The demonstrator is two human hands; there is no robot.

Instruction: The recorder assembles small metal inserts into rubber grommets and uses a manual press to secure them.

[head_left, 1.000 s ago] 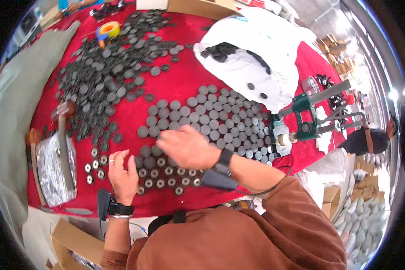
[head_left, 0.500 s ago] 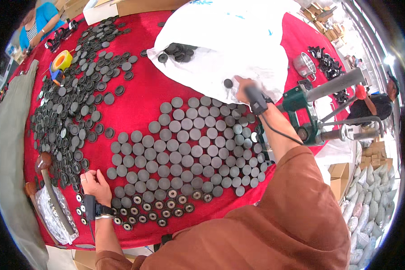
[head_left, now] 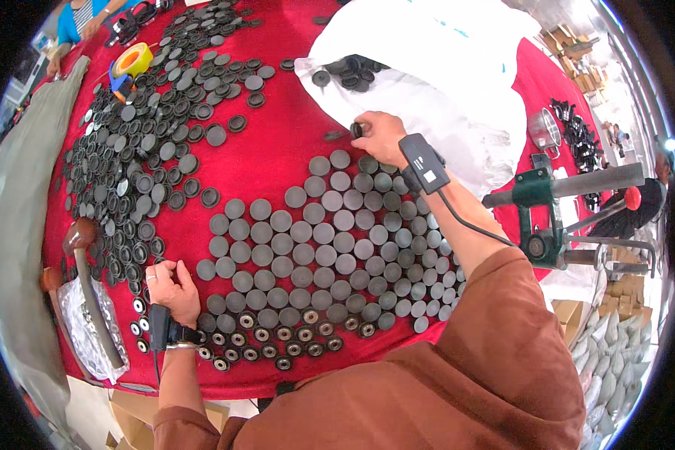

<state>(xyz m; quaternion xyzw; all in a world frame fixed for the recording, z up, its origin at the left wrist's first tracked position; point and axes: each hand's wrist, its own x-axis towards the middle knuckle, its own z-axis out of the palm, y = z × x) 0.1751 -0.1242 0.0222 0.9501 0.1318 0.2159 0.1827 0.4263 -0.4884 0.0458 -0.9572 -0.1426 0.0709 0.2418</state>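
My right hand [head_left: 380,139] pinches a small round black cap [head_left: 357,130] on edge between thumb and fingertips, above the cloth beside the white sack [head_left: 427,112]. More black caps [head_left: 354,73] show in the sack's open mouth. Below my right hand, rows of dark grey discs [head_left: 302,232] lie flat and close together. Along their near edge are black rings with metal centres [head_left: 294,349]. My left hand [head_left: 172,291] rests on the cloth left of the rows, fingers loosely bent and thumb apart, with nothing visible in it.
A loose heap of black caps [head_left: 139,165] covers the left side of the red cloth [head_left: 277,112]. A mallet [head_left: 90,285], yellow tape [head_left: 133,60] and a metal cup [head_left: 544,131] lie around. A green hand press [head_left: 536,217] stands at right. Another person [head_left: 79,22] sits far left.
My right hand has lifted off the white sack and moved left, now gripping a black cap. The view has shifted; my left hand stays by the rows.
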